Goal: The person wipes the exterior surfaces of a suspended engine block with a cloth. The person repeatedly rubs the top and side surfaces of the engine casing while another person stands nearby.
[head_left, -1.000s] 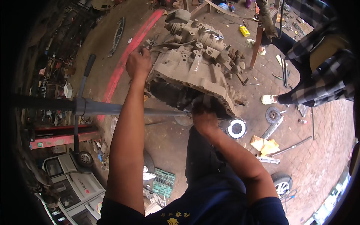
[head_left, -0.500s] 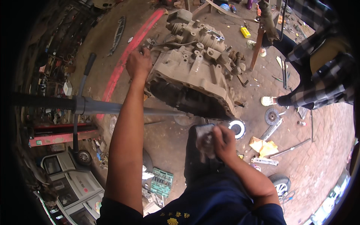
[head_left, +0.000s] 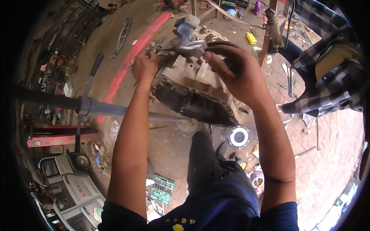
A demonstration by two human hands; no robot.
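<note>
A dusty metal gearbox [head_left: 192, 77] fills the middle, its dark hollow bell housing facing me. My left hand [head_left: 145, 68] is at its left edge, fingers curled against a small bracket-like part; what lies inside the fingers is hidden. Over the top of the gearbox is my right hand [head_left: 241, 73], its fingers bent and thumb toward the left. A grey-blue, rag-like thing [head_left: 187, 40], smeared by motion, trails from its fingertips across the housing. Its exact kind cannot be made out.
A grey jack bar with a black handle [head_left: 94, 71] crosses at left. A person in a checked shirt [head_left: 343, 81] stands at right beside a wooden post. On the floor are a clutch cover [head_left: 239, 136], a green socket set [head_left: 162, 188] and a yellow bottle [head_left: 251, 37].
My right hand has gone from in front of my legs up and forward to the gearbox top, carrying the grey rag-like thing. My left hand stays at the gearbox's left edge.
</note>
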